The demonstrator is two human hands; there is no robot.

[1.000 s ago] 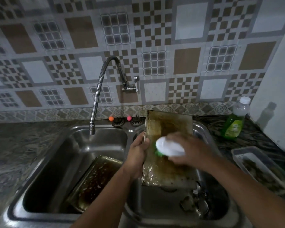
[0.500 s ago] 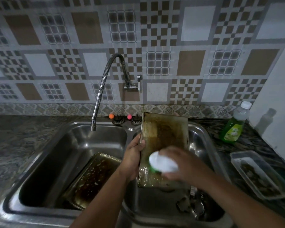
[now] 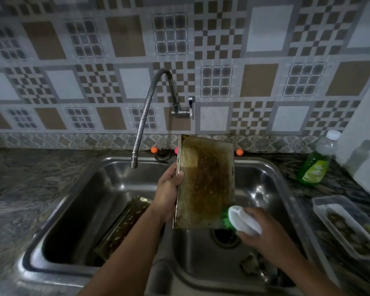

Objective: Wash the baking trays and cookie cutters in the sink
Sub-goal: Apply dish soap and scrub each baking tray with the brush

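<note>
Baking tray (image 3: 205, 184), rectangular metal, coated with brown baked-on grease, held nearly upright over the right basin of a double stainless steel sink (image 3: 271, 167). Left hand (image 3: 168, 189) gripping the tray's left long edge, thumb curled over the rim onto the greasy face, other fingers hidden behind. Right hand (image 3: 263, 229) at the tray's lower right corner, fingers wrapped around a white-handled scrub brush (image 3: 242, 220), green bristles pressed against the tray near that corner. Below the right hand, the basin's drain (image 3: 224, 238), and nearer the body, a few small dark metal pieces (image 3: 256, 265) on the basin floor, too blurred to identify. Left of the left forearm, in the left basin, a second baking tray (image 3: 122, 229) leaning tilted against the basin wall, its surface dark with grease and speckled with droplets. Above the left hand, a flexible chrome faucet (image 3: 145, 116) arching from the patterned tile wall (image 3: 265, 82), its nozzle over the left basin; no running water visible. Behind the held tray, along the wall, small orange and pink knobs (image 3: 239, 152). Well to the right of the right hand, on the dark stone counter (image 3: 30, 189), a bottle of green dish soap (image 3: 315, 165) with a white cap, and nearer, a clear plastic container (image 3: 346, 225) holding items too dim to make out.
</note>
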